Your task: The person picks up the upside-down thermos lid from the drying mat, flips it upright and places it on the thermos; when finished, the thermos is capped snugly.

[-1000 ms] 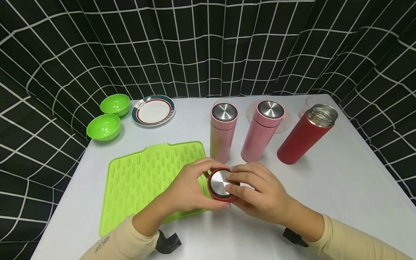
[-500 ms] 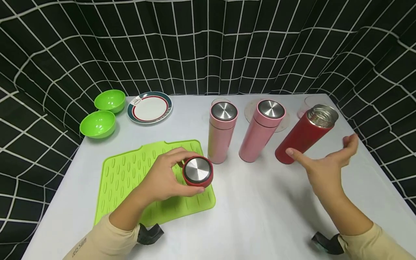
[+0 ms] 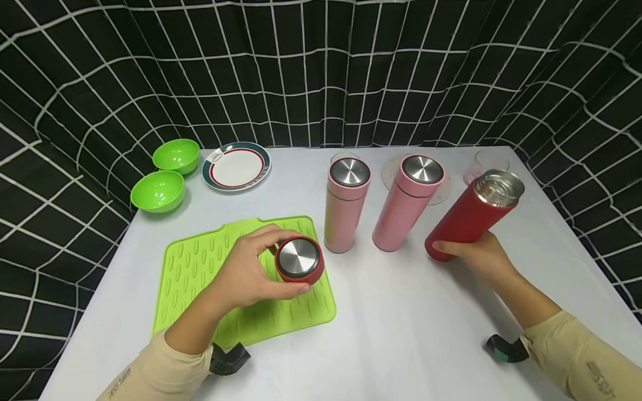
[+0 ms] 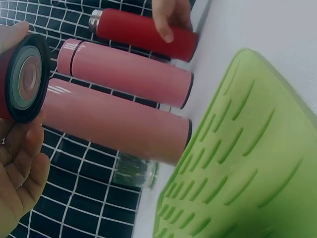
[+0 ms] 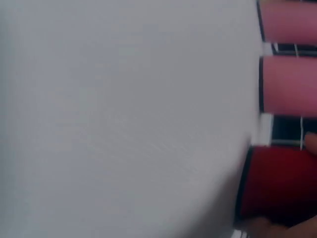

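In the head view my left hand [image 3: 251,273] grips a red lid [image 3: 299,259] with a brushed steel top, held above the green drying mat [image 3: 200,284]. The left wrist view shows the lid's underside, with a dark rim around a pale inner disc. On the right, my right hand [image 3: 481,256] holds the lower part of a red thermos bottle [image 3: 466,220], whose steel mouth is uncovered. My thumb lies across its near side; the other fingers are mostly hidden behind it. Two pink thermos bottles with lids on, a left one [image 3: 346,211] and a right one [image 3: 403,209], stand between the hands.
Two green bowls [image 3: 157,192] and a white plate with a dark rim [image 3: 237,166] sit at the back left. Behind the bottles are a clear glass [image 3: 484,161] and a round coaster [image 3: 441,192]. A black gridded curtain [image 3: 321,72] surrounds the white table [image 3: 391,334].
My right hand has let go of the lid and moved right, first spread, now around the red thermos bottle. My left hand has carried the lid left, over the mat.
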A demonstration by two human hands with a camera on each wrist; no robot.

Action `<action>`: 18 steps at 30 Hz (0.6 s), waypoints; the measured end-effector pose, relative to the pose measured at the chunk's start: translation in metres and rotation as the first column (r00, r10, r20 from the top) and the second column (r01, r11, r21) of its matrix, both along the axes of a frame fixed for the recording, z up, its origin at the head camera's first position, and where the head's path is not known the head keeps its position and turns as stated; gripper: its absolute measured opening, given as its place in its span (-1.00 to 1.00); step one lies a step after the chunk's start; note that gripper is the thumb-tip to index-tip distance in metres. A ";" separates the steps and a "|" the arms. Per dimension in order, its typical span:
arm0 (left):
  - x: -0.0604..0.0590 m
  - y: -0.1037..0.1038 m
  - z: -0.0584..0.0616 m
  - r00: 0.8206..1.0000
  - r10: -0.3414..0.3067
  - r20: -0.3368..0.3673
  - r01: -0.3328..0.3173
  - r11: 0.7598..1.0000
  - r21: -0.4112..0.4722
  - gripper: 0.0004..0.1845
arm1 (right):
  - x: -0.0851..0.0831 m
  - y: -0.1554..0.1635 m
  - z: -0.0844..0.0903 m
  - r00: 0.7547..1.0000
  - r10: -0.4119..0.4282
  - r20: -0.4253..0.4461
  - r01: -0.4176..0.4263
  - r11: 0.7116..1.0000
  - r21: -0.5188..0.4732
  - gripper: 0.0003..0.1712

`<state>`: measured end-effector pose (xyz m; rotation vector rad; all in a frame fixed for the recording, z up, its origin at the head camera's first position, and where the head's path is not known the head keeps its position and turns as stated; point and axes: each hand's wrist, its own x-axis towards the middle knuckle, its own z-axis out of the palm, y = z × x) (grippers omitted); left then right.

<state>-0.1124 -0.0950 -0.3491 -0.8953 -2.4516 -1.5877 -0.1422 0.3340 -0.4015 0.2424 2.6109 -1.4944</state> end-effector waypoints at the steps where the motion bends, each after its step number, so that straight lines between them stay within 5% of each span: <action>1: 0.000 -0.001 0.001 1.000 0.001 -0.005 0.000 1.000 0.002 -0.34 | 0.006 -0.003 -0.001 1.000 0.030 -0.007 -0.030 0.999 0.012 -0.06; 5: -0.002 -0.003 0.013 0.999 -0.001 -0.041 0.002 1.000 0.025 -0.34 | 0.036 -0.031 -0.007 0.987 0.150 -0.066 -0.151 0.988 -0.017 -0.21; 9: -0.004 0.006 0.036 0.995 -0.008 -0.100 0.013 0.999 0.053 -0.37 | 0.055 -0.071 -0.010 0.947 0.274 -0.167 -0.296 0.947 -0.123 -0.27; 14: -0.013 0.045 0.063 0.978 -0.062 -0.199 0.071 0.997 0.039 -0.39 | 0.062 -0.115 -0.009 0.885 0.406 -0.227 -0.444 0.883 -0.153 -0.21; 18: -0.017 0.075 0.064 0.971 -0.118 -0.208 0.127 0.992 0.028 -0.37 | 0.064 -0.135 -0.008 0.868 0.437 -0.234 -0.474 0.871 -0.133 -0.19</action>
